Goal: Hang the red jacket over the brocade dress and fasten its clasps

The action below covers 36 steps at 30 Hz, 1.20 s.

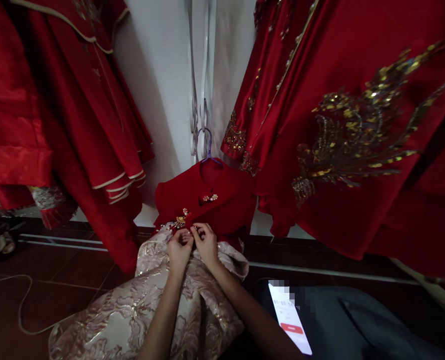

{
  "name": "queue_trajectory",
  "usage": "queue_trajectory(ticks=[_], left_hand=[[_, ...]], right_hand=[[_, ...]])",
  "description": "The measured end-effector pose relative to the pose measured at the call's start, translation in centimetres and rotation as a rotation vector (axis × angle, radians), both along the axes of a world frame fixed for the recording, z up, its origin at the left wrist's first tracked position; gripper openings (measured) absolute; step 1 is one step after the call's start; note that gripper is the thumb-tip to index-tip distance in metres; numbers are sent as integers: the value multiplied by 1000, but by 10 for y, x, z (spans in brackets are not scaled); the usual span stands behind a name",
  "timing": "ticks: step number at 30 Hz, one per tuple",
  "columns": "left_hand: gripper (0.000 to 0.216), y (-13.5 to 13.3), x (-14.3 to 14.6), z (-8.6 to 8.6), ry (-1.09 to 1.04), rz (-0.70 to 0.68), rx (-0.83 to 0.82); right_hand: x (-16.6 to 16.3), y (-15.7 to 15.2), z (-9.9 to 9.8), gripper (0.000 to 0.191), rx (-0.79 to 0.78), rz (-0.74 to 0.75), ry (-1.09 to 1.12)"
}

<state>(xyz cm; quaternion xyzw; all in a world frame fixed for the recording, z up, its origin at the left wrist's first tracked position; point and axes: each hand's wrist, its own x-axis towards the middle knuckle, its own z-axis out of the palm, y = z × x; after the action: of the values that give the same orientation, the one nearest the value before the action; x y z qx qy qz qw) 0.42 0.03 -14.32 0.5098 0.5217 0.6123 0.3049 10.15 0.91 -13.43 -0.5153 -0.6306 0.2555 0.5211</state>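
A dark red top (226,200) hangs on a purple hanger (209,142), its collar open. Pearly ornaments (210,198) sit at its front opening, and a beaded gold trim (179,221) lies lower on the left. Below it spreads a pale pink and gold brocade skirt (117,320), reaching over my lap. My left hand (180,249) pinches at the top's lower front edge, fingers closed. Close beside it, my right hand (205,245) pinches the same spot with thumb and forefinger. The small part between the fingertips is too hidden to make out.
Red garments (90,115) hang at left, and a red garment with gold sequins (357,125) hangs at right. A white metal stand (205,65) rises behind the hanger. A lit phone (288,320) lies by my right leg. A cable (25,315) curls across the tiled floor.
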Motion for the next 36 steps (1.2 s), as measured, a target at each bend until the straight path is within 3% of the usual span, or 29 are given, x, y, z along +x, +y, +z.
queue_trajectory(ticks=[10, 15, 25, 36], left_hand=[[20, -4, 1, 3, -30, -8, 38], [22, -6, 2, 6, 8, -50, 68], [31, -3, 4, -1, 22, -27, 39], [26, -2, 4, -5, 134, -30, 51]], right_hand=[[7, 11, 8, 22, -30, 9, 41], [23, 24, 15, 29, -242, 220, 181], [39, 23, 28, 37, -451, 345, 380], [40, 23, 25, 35, -405, 362, 366]])
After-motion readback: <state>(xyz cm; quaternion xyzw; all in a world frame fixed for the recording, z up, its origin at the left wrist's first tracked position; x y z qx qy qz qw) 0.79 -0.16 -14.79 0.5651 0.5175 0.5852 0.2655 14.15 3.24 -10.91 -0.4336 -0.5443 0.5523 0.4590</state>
